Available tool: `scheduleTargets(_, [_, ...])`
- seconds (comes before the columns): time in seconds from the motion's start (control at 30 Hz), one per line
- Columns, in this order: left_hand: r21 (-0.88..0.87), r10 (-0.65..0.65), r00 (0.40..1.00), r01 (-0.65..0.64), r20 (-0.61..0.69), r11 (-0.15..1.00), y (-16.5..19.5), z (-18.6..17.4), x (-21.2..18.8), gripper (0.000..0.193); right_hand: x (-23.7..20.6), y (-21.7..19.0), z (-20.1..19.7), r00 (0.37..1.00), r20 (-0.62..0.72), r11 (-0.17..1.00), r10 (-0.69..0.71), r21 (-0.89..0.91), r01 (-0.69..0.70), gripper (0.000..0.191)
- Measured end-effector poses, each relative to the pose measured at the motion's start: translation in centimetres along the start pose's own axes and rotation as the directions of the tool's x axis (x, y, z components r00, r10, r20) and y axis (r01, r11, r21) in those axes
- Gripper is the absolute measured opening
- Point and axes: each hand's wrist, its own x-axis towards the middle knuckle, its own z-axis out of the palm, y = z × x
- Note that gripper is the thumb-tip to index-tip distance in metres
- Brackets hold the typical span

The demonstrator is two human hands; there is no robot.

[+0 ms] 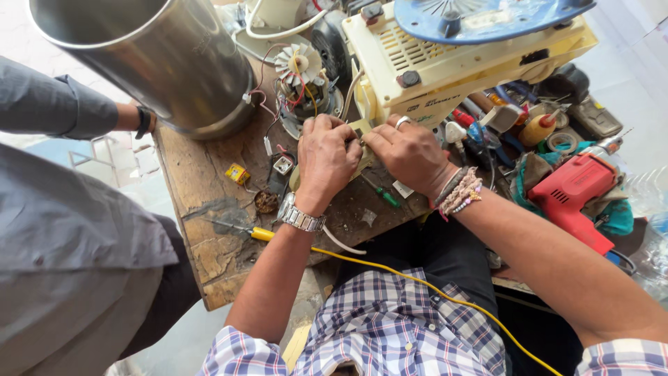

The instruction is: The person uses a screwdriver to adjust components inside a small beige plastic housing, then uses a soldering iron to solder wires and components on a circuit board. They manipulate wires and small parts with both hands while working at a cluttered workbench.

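My left hand [325,159], with a metal watch on its wrist, and my right hand [409,151], with a ring and thread bracelets, meet over a small cream-coloured part [362,129] on a worn wooden board [209,202]. Both hands pinch this part; most of it is hidden under my fingers. Just behind lies an exposed electric motor [301,80] with a white fan and coloured wires, and beside it a cream appliance housing [445,66] with a blue top.
Another person in a grey shirt stands at left, hand [139,120] by a large steel vessel [156,59]. A yellow-handled screwdriver [243,230], a green screwdriver [384,196], a red power drill [574,195] and several tools crowd the right. A yellow cable [431,289] crosses my lap.
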Motion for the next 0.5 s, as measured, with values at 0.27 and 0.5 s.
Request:
scheduleTargets(0.27, [0.012,0.018,0.999,-0.018,0.027,1.0,-0.1,-0.2,0.1,0.013,1.7,0.1,-0.2,0.994,0.111,1.0,-0.007,0.008,0.007,0.012])
scheduleTargets(0.5, [-0.005,-0.011,0.998,0.011,0.055,1.0,-0.7,-0.6,-0.5,0.012,-0.9,-2.3,-1.2,0.987,0.014,0.987,0.158,-0.043,-0.157,0.028])
